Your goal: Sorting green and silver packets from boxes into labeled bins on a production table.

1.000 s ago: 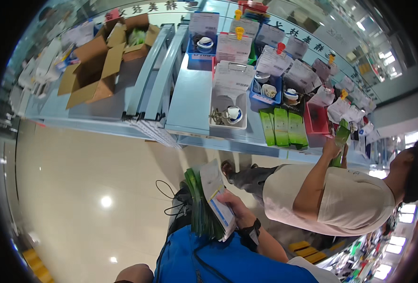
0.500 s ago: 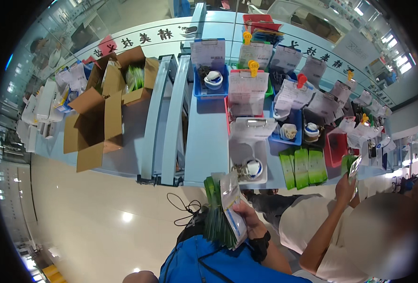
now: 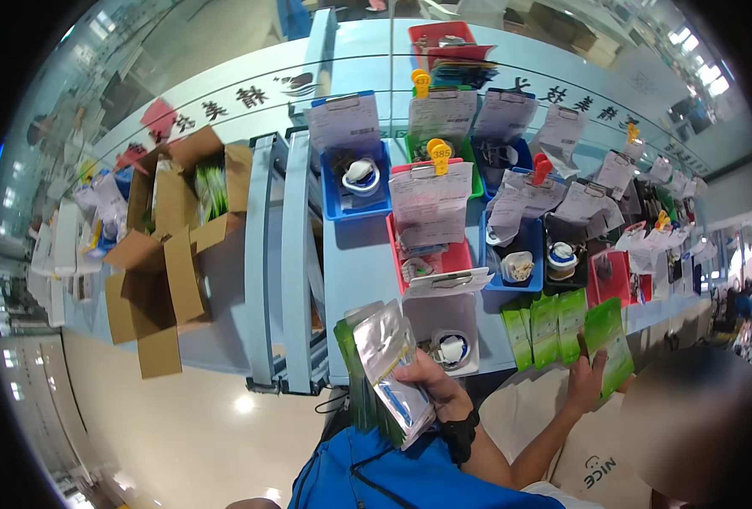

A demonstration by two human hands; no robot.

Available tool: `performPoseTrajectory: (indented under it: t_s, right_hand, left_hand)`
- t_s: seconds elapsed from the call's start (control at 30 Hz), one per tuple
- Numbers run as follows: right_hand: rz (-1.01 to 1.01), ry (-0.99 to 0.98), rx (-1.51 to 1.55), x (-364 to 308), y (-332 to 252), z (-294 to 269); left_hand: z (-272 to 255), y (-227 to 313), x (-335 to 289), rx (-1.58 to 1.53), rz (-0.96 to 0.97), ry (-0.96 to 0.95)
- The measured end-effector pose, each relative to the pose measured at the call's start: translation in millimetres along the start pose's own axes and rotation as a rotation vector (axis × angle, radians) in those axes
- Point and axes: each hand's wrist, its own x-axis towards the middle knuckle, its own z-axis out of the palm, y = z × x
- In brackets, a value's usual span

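Note:
My right hand [image 3: 433,382], with a black band on its wrist, is closed round a thick stack of flat packets in front of my blue top. The top packet [image 3: 386,343] shows a silvery face with a white and blue lower part. Green edges [image 3: 355,382] of the other packets fan out behind it on the left. Just beyond the stack stands a white bin [image 3: 471,327] holding a white and blue roll-like object [image 3: 451,349]. My left hand is out of the picture; only a bit of skin shows at the lower edge.
A co-worker's hand [image 3: 585,377] on the right holds a green packet [image 3: 609,343] near green packets [image 3: 545,322] on the table. Several coloured bins with clipped papers stand behind, including a blue bin [image 3: 357,208]. Metal frames [image 3: 295,280] and open cardboard boxes [image 3: 157,352] are left.
My right hand and its stack are closer to the table edge, and the top packet is tilted more. The co-worker's hand has brought a green packet toward the packets on the table. The view has shifted.

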Motion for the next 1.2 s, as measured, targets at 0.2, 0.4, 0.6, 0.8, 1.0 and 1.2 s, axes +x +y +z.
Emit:
performPoseTrajectory:
  t_s: [0.2,0.4,0.6,0.8,1.0,1.2]
  right_hand:
    - [-0.032,0.026,-0.039,6,5,-3]
    - [-0.008,0.044,0.122,12,9,-2]
    - [-0.019,-0.053,0.138,14,3,10]
    - [0.074,-0.050,0.097,29,14,10]
    - [0.063,-0.082,0.018,37,10,14]
    - [0.088,-0.122,0.008,42,16,8]
  left_hand:
    - [-69,-11,-41,-0.134,-0.331,0.041]
    - [-108,-72,-81,0.242,-0.835,0.957]
    - [-126,-106,-119,0.205,-1.050,1.141]
    - [-123,-123,-145,0.233,-1.052,1.213]
    - [-121,-130,-146,0.223,-1.002,1.214]
    - [-126,-134,-150,0.351,-0.892,1.262]
